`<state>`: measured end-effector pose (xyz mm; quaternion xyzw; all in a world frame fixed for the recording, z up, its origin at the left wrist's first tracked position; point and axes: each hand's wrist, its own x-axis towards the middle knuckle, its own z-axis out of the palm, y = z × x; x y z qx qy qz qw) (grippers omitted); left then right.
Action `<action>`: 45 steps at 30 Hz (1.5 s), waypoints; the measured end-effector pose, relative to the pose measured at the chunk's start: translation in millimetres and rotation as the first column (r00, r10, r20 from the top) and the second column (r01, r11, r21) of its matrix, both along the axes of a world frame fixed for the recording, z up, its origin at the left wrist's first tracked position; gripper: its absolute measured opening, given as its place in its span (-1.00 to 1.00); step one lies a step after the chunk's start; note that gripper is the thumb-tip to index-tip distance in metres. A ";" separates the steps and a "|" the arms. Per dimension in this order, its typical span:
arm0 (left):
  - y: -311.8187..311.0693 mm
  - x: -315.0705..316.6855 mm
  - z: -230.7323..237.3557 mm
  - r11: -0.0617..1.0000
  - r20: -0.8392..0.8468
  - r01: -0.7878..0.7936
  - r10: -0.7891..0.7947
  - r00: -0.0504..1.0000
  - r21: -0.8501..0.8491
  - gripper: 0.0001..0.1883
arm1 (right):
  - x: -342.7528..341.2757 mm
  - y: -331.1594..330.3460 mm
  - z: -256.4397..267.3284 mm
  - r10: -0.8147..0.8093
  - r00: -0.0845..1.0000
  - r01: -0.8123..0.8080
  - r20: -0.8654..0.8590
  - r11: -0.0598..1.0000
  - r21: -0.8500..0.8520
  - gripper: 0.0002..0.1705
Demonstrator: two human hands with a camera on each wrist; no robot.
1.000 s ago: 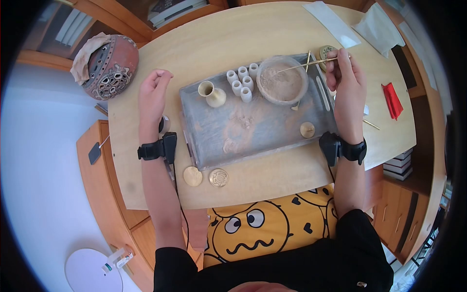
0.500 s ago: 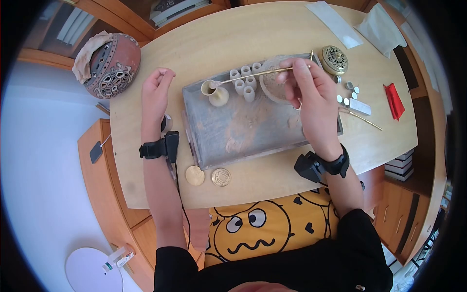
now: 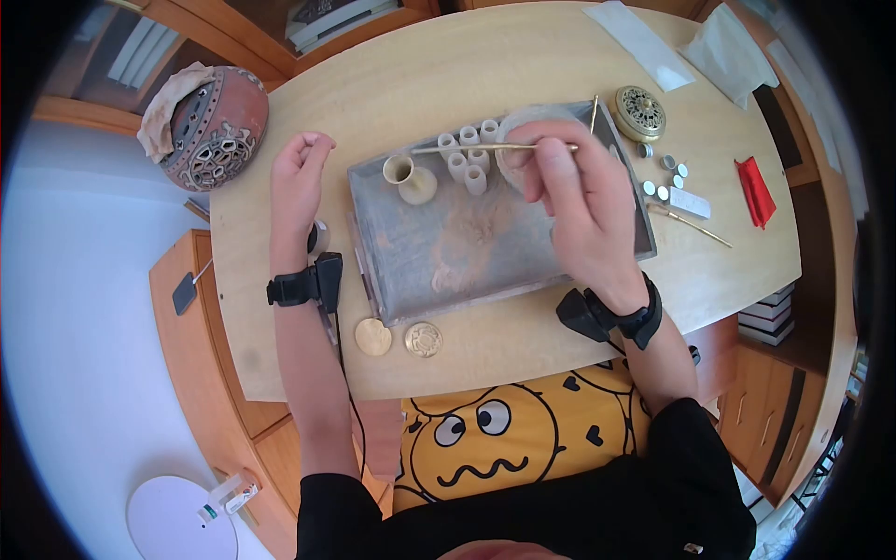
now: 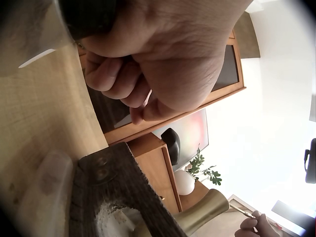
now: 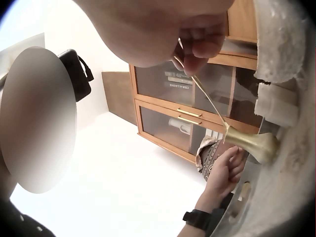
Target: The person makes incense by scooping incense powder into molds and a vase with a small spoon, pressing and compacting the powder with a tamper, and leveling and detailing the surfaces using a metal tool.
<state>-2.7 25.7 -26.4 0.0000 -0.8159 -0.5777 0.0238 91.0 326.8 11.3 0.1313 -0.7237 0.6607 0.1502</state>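
My right hand (image 3: 593, 210) pinches a thin gold-coloured stick tool (image 3: 485, 147) between thumb and fingers. The tool points left over several small white cups (image 3: 475, 179), and its narrow tip is at the rim of a pale brass vase (image 3: 417, 187); the right wrist view shows the tip close against the vase (image 5: 254, 143) mouth. Whether it touches, I cannot tell. Left of the grey tray (image 3: 420, 303), my left hand (image 3: 299, 177) hangs loosely curled and holds nothing. A bowl of powder (image 3: 513, 177) is partly hidden behind my right hand.
Two round gold-coloured discs (image 3: 423, 340) lie before the tray. To its right are a pierced brass lidded pot (image 3: 640, 114), small containers, a gold-coloured tool (image 3: 695, 225) and a red pouch (image 3: 754, 193). A patterned reddish pot (image 3: 219, 126) stands at the far left.
My right hand has moved left from the powder bowl, bringing the tool tip to the vase. The clump seen on the tip half a second ago no longer shows. My left hand has barely moved.
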 end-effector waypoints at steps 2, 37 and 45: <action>1.0 -1.1 0.1 1.000 -0.014 -0.003 0.003 1.000 -0.010 -0.84 | -0.5 10.2 5.1 -0.129 0.991 0.128 -0.046 0.992 -0.016 -0.75; 1.4 1.7 2.9 1.000 0.006 0.001 -0.001 1.000 -0.015 -0.84 | -25.2 69.6 -11.4 -0.307 0.889 0.409 0.339 0.867 -0.286 -0.65; -0.4 -0.7 -3.3 0.999 -0.045 0.023 -0.025 0.999 -0.034 -0.86 | -18.4 49.9 -6.4 -0.221 0.933 0.309 0.285 0.897 -0.315 -0.65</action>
